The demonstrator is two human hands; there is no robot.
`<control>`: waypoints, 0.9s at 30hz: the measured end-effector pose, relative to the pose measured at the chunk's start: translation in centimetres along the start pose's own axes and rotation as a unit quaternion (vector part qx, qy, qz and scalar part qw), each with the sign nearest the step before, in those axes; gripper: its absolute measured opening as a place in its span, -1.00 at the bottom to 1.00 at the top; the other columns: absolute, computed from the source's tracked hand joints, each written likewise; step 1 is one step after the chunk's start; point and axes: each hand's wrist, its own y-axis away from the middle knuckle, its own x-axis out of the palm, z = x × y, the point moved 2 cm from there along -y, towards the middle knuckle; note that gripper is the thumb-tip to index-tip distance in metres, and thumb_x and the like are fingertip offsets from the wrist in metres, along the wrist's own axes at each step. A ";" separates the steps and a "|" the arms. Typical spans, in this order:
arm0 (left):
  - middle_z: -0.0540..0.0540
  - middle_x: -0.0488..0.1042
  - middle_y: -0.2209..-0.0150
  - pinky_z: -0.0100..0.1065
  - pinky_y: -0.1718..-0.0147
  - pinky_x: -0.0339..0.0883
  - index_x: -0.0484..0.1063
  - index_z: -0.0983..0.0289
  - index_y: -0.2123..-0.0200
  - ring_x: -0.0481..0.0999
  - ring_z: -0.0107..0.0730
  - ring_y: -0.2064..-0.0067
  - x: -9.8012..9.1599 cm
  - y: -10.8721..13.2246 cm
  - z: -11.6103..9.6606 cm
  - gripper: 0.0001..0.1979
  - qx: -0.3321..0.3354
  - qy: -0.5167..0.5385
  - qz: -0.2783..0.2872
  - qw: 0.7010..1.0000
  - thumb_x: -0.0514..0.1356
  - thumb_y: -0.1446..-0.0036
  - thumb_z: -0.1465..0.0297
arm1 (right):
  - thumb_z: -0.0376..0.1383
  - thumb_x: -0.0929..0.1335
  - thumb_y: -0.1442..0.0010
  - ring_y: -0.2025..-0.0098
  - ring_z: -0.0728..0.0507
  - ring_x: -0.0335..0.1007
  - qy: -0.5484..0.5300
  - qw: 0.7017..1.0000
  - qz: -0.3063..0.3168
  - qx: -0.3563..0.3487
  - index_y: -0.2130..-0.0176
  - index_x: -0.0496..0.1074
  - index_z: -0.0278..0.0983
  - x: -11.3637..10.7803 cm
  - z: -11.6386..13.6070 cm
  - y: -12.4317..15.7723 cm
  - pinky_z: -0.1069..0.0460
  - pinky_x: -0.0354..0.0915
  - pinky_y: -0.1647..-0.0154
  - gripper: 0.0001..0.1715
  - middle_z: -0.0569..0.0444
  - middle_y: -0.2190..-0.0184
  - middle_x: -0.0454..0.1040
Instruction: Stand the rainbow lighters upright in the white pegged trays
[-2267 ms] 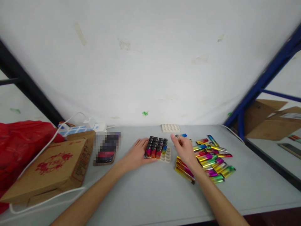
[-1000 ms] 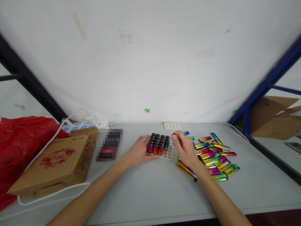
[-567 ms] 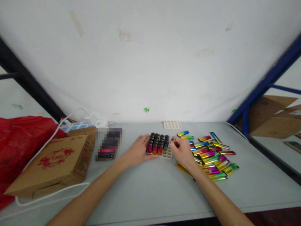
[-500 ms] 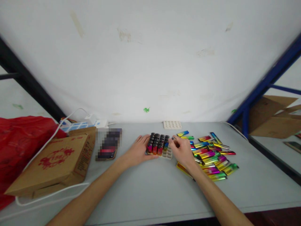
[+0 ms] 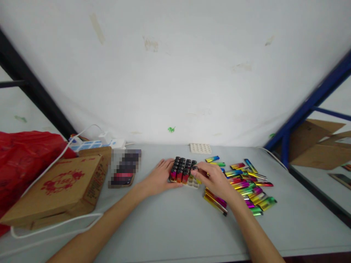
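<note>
A white slotted tray [image 5: 195, 184] in the middle of the table holds several upright lighters [image 5: 181, 170] with black tops. My left hand [image 5: 158, 179] lies flat against the tray's left side, fingers stretched out. My right hand [image 5: 213, 179] reaches over the tray's right end with fingers pinched on a lighter [image 5: 195, 170] at the tray's open slots. A heap of shiny rainbow-coloured lighters [image 5: 248, 184] lies on the table just right of my right hand.
A second white tray [image 5: 200, 148] lies at the back by the wall. On the left are a cardboard box [image 5: 59, 189], a red bag [image 5: 19, 160], a power strip [image 5: 90, 144] with white cables, and a dark blurred object [image 5: 124, 171]. A blue frame [image 5: 304, 109] stands at right.
My right hand picked a lighter from the heap on the right and carried it leftward over the tray's right end. The left hand has stayed against the tray.
</note>
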 end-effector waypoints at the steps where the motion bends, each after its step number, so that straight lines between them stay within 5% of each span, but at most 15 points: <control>1: 0.34 0.51 -0.44 0.26 -0.55 0.25 0.38 0.12 -0.50 0.47 0.27 -0.47 0.0 0.0 0.0 -0.12 0.000 -0.001 0.001 1.000 0.54 -0.28 -0.09 | 0.10 0.29 -0.68 0.37 -0.13 0.38 -0.005 1.000 0.020 0.006 0.28 0.53 -0.22 0.1 -0.1 0.1 0.00 0.22 0.30 -0.39 0.10 0.43 0.48; 5: 0.32 0.52 -0.43 0.22 -0.52 0.29 0.39 0.10 -0.49 0.49 0.25 -0.45 0.0 0.0 -0.1 -0.12 0.000 -0.003 -0.002 1.000 0.54 -0.27 -0.10 | 0.06 0.36 -0.64 0.38 -0.13 0.45 -0.011 0.998 0.058 0.015 0.11 0.68 -0.24 0.1 -0.6 0.4 0.02 0.25 0.29 -0.49 0.04 0.37 0.63; 15: 0.33 0.51 -0.45 0.23 -0.56 0.25 0.43 0.15 -0.47 0.46 0.28 -0.48 0.1 -0.1 0.1 -0.14 -0.009 -0.003 0.001 1.000 0.56 -0.26 -0.06 | -0.12 0.51 -0.52 0.36 -0.14 0.57 0.000 0.988 0.121 0.095 0.16 0.72 -0.24 0.3 -1.7 0.5 0.04 0.27 0.29 -0.73 0.06 0.36 0.71; 22: 0.31 0.48 -0.50 0.24 -0.58 0.23 0.42 0.10 -0.50 0.45 0.25 -0.51 0.3 0.2 0.7 -0.12 -0.015 -0.004 0.002 1.000 0.54 -0.26 -0.07 | 0.10 0.54 -0.45 0.48 -0.10 0.37 0.083 0.984 0.084 0.135 0.45 0.55 -0.22 1.2 -2.7 0.3 0.01 0.07 0.40 -0.40 0.09 0.55 0.56; 27: 0.34 0.48 -0.49 0.21 -0.57 0.25 0.42 0.14 -0.49 0.44 0.26 -0.51 0.2 0.2 0.8 -0.10 -0.024 -0.005 0.002 1.000 0.52 -0.26 -0.12 | 0.09 0.38 -0.59 0.48 -0.11 0.38 0.082 0.987 -0.010 0.137 0.42 0.53 -0.20 -1.6 -5.1 0.7 0.02 0.19 0.35 -0.37 0.12 0.56 0.51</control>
